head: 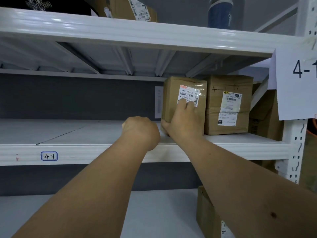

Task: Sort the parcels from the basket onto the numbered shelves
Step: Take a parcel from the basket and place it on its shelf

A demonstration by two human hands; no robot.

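Observation:
A brown cardboard parcel point(173, 93) with a white barcode label stands upright on the white shelf point(85, 134) marked 4-1. My right hand point(184, 119) lies flat against its front, fingers over the label and thumb at its lower left corner. My left hand point(139, 128) hovers over the shelf just left of the parcel, curled into a fist with nothing in it. A second brown parcel point(228, 103), with "4-1" written on it, stands touching the first on its right. The basket is out of view.
A paper sign point(296, 83) reading "4-1" hangs on the right upright. More cardboard boxes sit behind at far right point(264, 121), on the shelf above point(130, 7) and on the shelf below point(207, 215). A handwritten tag point(49, 156) marks the shelf edge.

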